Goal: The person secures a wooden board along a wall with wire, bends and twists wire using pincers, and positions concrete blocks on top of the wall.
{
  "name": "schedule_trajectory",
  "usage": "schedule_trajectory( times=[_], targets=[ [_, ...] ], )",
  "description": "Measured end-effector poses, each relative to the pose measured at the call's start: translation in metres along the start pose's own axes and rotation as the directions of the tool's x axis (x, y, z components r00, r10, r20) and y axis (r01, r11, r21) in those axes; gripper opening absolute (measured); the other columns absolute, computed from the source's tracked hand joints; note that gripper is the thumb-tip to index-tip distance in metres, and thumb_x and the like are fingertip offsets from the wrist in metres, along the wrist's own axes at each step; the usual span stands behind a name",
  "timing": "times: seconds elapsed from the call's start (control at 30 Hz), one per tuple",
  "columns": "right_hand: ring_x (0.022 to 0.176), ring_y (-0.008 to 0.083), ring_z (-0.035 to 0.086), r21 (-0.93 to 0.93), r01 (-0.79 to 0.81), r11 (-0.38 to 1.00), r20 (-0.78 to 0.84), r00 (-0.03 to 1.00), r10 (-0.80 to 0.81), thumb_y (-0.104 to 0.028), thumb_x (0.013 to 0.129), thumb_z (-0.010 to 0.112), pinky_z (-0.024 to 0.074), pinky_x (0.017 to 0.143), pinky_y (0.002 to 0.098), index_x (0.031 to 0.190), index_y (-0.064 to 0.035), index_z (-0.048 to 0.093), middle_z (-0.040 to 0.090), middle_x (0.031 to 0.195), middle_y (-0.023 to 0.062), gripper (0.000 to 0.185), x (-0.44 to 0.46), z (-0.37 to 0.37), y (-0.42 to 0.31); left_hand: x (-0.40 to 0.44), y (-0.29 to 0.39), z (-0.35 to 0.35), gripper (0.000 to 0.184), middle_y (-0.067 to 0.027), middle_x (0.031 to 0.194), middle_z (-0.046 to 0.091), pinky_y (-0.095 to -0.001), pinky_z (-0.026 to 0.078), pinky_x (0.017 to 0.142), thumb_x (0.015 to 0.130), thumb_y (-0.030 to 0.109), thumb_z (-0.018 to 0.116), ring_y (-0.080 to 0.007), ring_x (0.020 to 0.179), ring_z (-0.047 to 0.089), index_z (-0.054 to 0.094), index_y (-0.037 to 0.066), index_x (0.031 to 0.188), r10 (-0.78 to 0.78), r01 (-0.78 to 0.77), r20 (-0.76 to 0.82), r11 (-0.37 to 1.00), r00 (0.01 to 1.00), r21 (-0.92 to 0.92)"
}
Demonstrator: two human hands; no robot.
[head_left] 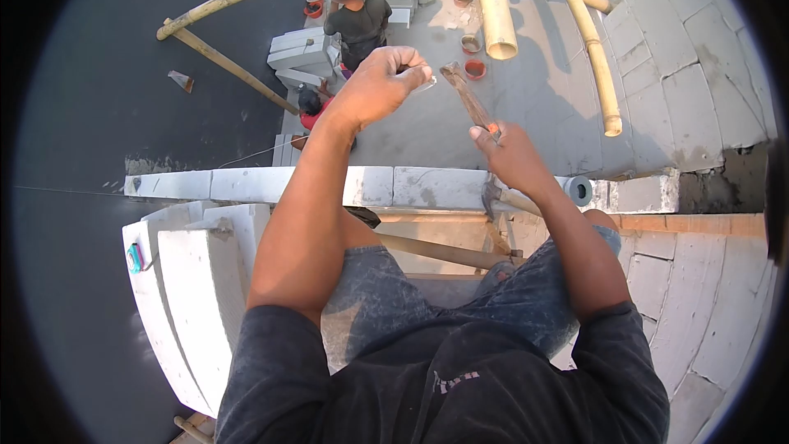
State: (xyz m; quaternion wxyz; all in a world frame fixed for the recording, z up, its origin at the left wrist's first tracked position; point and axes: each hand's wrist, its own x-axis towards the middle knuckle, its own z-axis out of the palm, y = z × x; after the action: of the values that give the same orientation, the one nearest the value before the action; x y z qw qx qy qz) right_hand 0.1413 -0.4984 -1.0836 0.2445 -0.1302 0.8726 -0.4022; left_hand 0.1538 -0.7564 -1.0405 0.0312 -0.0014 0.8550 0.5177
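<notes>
My left hand [382, 86] is raised above the block wall, its fingers pinched together. A small whitish bit shows at the fingertips, too little to name. My right hand [511, 156] is closed round the lower end of a long, narrow brown tool [470, 99] with an orange patch near the grip. The tool slants up and left, its tip a little right of my left fingertips and apart from them. Below my right hand, a claw hammer [491, 196] lies at the wall top [370, 187], partly hidden by my forearm.
White blocks [197, 304] stand at my left with a teal tape measure [134, 258]. Bamboo poles [496, 8] cross ahead. Below are a person in a dark shirt [362, 29], another in red [311, 115], and buckets [475, 70]. A grey pipe end [579, 191] sits at right.
</notes>
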Motion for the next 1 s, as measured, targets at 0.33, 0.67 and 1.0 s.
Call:
schedule_trajectory(
  times=[0.33, 0.67, 1.0],
  targets=[
    [0.072, 0.0210, 0.057, 0.003, 0.144, 0.990, 0.061, 0.988, -0.144, -0.037, 0.102, 0.061, 0.0474, 0.071, 0.0390, 0.097, 0.0027, 0.061, 0.059, 0.074, 0.0096, 0.040, -0.003, -0.009, 0.013, -0.004, 0.001, -0.004, 0.023, 0.0018, 0.081, 0.062, -0.0286, 0.040, 0.077, 0.099, 0.023, 0.064, -0.0092, 0.079, 0.048, 0.067, 0.005, 0.085, 0.062, -0.063, -0.051, 0.998, 0.997, -0.011],
    [0.071, 0.0126, 0.058, -0.003, 0.130, 0.992, 0.108, 0.986, -0.129, -0.038, 0.103, 0.063, 0.0478, 0.066, 0.0317, 0.093, -0.0001, 0.063, 0.062, 0.075, 0.0036, 0.039, -0.005, -0.011, 0.008, -0.002, 0.003, -0.001, 0.023, 0.0005, 0.080, 0.062, -0.0292, 0.042, 0.079, 0.100, 0.022, 0.063, -0.0098, 0.080, 0.050, 0.069, 0.004, 0.087, 0.035, -0.034, -0.036, 0.999, 0.999, 0.040],
    [0.069, 0.0302, 0.056, -0.115, 0.110, 0.987, 0.060, 0.993, -0.103, -0.040, 0.103, 0.060, 0.0464, 0.071, 0.0433, 0.096, 0.0049, 0.062, 0.056, 0.070, 0.0168, 0.046, -0.012, -0.013, -0.007, -0.001, 0.004, 0.000, 0.023, 0.0007, 0.080, 0.061, -0.0289, 0.042, 0.079, 0.100, 0.022, 0.064, -0.0100, 0.080, 0.050, 0.068, 0.003, 0.088, 0.009, -0.007, -0.043, 0.999, 0.999, 0.049]
  ],
)
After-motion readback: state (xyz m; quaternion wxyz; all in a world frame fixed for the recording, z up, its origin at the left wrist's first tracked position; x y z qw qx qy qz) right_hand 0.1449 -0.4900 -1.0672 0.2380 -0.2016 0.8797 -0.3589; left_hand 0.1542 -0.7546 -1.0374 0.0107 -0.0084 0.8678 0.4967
